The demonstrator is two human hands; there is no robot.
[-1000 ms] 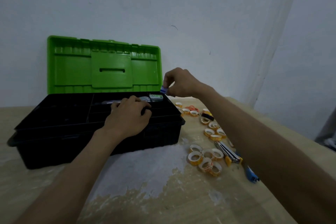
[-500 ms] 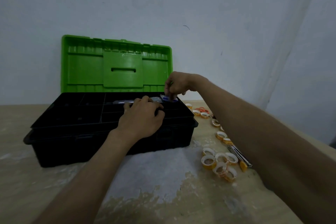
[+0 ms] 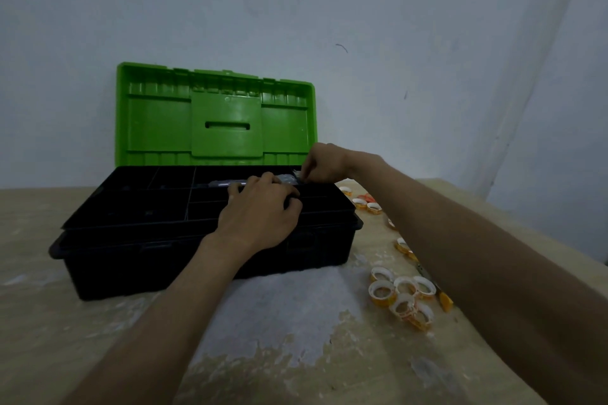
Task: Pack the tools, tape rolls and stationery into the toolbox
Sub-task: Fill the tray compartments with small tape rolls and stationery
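The black toolbox (image 3: 131, 240) stands on the table with its green lid (image 3: 217, 115) upright against the wall and a divided tray on top. My left hand (image 3: 260, 214) lies palm down on the tray's right half, fingers curled; what is under them is hidden. At the tray's back right corner, my right hand (image 3: 324, 163) pinches a small pale item (image 3: 297, 173) just above the compartment. A greyish tool (image 3: 227, 183) lies in the back compartment. Several yellow-edged tape rolls (image 3: 399, 297) lie right of the box.
More tape rolls (image 3: 366, 204) are strewn along the table's right side, behind my right forearm. A yellow-tipped utility knife (image 3: 444, 300) shows partly beside the near cluster. The wall is close behind the box, and the table (image 3: 49, 322) has a patchy worn top.
My right hand has come down from above the box's corner to the tray's back right compartment with the small item. The view has shifted left. My left hand stays on the tray.
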